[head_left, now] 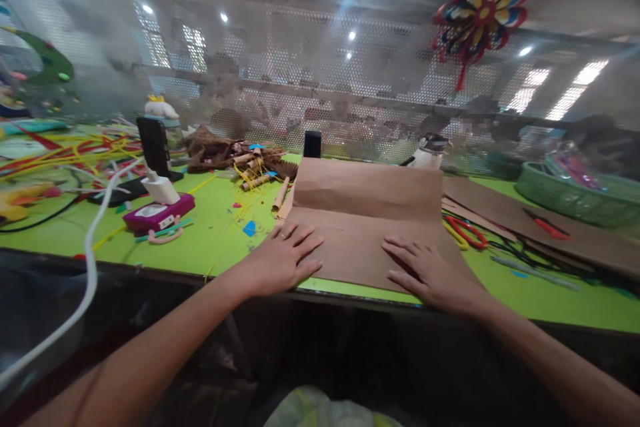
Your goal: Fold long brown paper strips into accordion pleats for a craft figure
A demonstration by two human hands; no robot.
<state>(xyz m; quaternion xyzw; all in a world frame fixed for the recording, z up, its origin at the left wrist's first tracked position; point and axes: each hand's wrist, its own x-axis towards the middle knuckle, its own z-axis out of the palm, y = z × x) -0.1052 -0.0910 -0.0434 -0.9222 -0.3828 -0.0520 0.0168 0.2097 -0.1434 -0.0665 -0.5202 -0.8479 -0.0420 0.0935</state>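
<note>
A large sheet of brown kraft paper lies on the green table in front of me, its far part bent upward along a crease. My left hand rests flat on the paper's left edge, fingers spread, a ring on one finger. On the right part of the sheet, my right hand lies with its fingers stretched out and nothing held. Just beyond the left hand are a rolled paper tube and a blue scrap. Scissors with red and yellow handles lie right of the sheet.
A magenta power strip with a white plug and cable sits left. Behind it stands a phone. Brown paper rolls pile up at the back. More brown sheets, red-handled scissors and a green basket occupy the right.
</note>
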